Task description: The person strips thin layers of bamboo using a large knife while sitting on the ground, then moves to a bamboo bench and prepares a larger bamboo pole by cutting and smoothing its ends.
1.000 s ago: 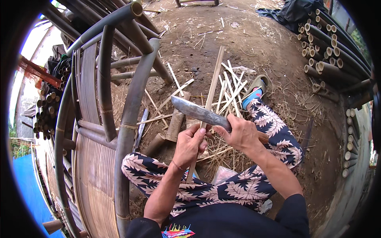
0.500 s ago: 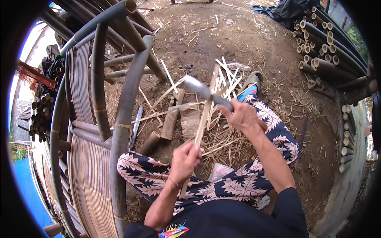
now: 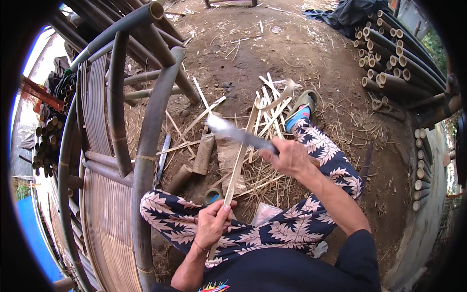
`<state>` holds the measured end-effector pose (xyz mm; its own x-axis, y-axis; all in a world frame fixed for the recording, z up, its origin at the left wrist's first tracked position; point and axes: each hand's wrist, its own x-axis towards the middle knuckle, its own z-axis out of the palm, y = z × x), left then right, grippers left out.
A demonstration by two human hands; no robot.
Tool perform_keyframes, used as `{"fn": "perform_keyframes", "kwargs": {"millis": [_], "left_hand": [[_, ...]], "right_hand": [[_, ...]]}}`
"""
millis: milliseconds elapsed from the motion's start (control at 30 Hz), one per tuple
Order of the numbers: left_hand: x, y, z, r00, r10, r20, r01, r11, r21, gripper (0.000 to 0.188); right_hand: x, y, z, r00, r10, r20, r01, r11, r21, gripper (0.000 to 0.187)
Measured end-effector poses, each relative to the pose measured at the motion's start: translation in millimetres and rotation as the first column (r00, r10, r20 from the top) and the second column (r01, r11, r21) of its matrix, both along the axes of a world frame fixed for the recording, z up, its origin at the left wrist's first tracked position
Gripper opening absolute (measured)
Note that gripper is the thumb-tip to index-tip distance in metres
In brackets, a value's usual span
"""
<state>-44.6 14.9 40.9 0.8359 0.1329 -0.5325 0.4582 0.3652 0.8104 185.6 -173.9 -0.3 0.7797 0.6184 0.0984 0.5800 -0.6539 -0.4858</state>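
Observation:
My left hand (image 3: 211,225) is closed around the lower part of a long, flat bamboo strip (image 3: 239,160), thumb on top, above my lap. The strip slants up and away, and a peeled layer (image 3: 282,99) curls from its far end. In my right hand (image 3: 291,155) is a large knife (image 3: 243,136), its blade lying across the strip and pointing left. Motion blurs the blade's tip. Behind the strip, several pale split slats (image 3: 276,115) lie in a loose pile near my sandalled foot (image 3: 304,103).
A bamboo chair (image 3: 146,141) stands close on my left. Short bamboo pieces (image 3: 203,155), a second blade (image 3: 163,155) and shavings (image 3: 265,182) lie on the dirt between my legs. Bamboo poles (image 3: 389,58) are stacked at the far right, and a row of cut ends (image 3: 421,163) lines the right wall.
My left hand has come lower and nearer with the strip. The knife has moved down, its blade now further along toward my left hand, and a curled layer now shows at the strip's far end.

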Motion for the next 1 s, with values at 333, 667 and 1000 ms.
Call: {"fn": "perform_keyframes", "kwargs": {"millis": [333, 667, 1000], "left_hand": [[36.2, 21.3, -21.3, 0.842, 0.335, 0.422, -0.432, 0.889, 0.155, 0.022], [90.5, -12.8, -41.2, 0.807, -0.041, 0.589, -0.234, 0.893, 0.384, 0.05], [57.3, 8.8, -8.5, 0.999, -0.005, 0.036, 0.003, 0.998, 0.065, 0.028]], "right_hand": [[8.2, 3.3, 14.3, 0.772, -0.027, -0.636, 0.357, 0.845, 0.398, 0.07], [-12.2, 60.8, 9.1, 0.365, 0.369, -0.855, 0.806, 0.334, 0.488, 0.025], [9.3, 21.3, 28.0, 0.983, -0.134, -0.122, 0.148, 0.982, 0.116, 0.07]]}}
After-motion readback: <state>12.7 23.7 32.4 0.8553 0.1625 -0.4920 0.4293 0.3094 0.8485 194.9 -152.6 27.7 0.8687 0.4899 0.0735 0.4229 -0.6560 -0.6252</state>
